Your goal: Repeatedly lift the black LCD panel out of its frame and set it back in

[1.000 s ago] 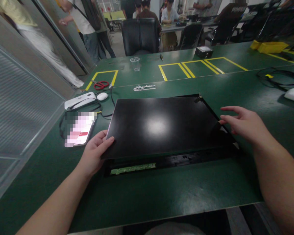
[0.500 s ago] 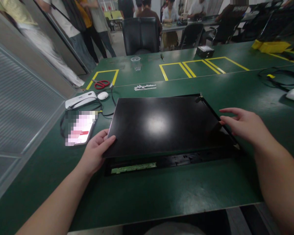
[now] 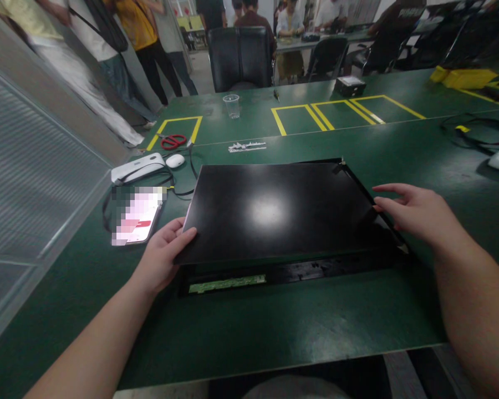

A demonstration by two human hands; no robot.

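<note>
A glossy black screen panel (image 3: 233, 208) lies tilted over a black frame (image 3: 336, 265), its left side raised. My left hand (image 3: 166, 252) pinches the panel's left edge near the front corner, thumb on top and fingers underneath. At the frame's right edge, my right hand (image 3: 411, 213) has its thumb and fingertips closed on the rim, with the index finger stretched out above. A green circuit strip (image 3: 228, 284) shows in the front part of the frame. The panel hides most of the frame's inside.
Left of the panel lie a lit phone (image 3: 139, 216), a white bar-shaped device (image 3: 138, 169) with black cables, a white mouse (image 3: 175, 161) and red-handled scissors (image 3: 173, 142). Behind are white scraps (image 3: 247, 147), a clear plastic cup (image 3: 232, 106) and a black box (image 3: 350, 86). People stand beyond the table.
The view has shifted very slightly. Both hands keep their places on the panel and the frame, with no clear movement of either.
</note>
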